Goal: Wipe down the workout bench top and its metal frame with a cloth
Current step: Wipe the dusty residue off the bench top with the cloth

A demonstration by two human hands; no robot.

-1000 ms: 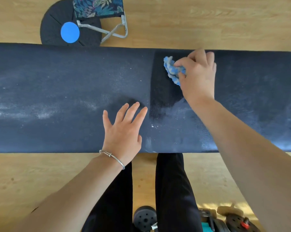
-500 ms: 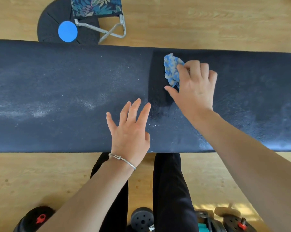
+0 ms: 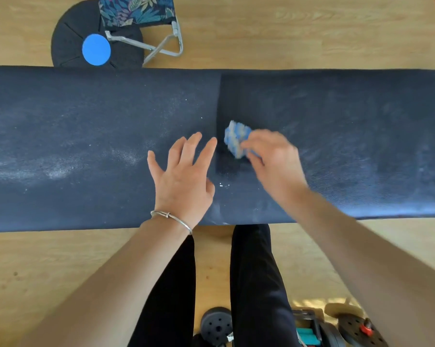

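A long dark padded bench top (image 3: 86, 121) spans the whole view, with white dust smeared over its left part and a darker wiped strip near the middle. My right hand (image 3: 274, 161), blurred by motion, holds a bunched blue-and-white cloth (image 3: 236, 140) against the pad inside that strip. My left hand (image 3: 184, 174), with a thin bracelet at the wrist, rests flat on the pad with spread fingers just left of the cloth. The bench's metal frame is hidden below the pad.
Beyond the bench on the wooden floor lie a black round disc with a blue centre (image 3: 96, 50) and a folding stool with floral fabric (image 3: 139, 11). My dark-trousered legs (image 3: 254, 284) stand at the near edge, with dumbbell weights (image 3: 216, 324) on the floor.
My right hand has dragged the cloth from the bench's far edge toward me, lengthening the wiped strip. My left hand has slid slightly rightward and stays flat on the pad.
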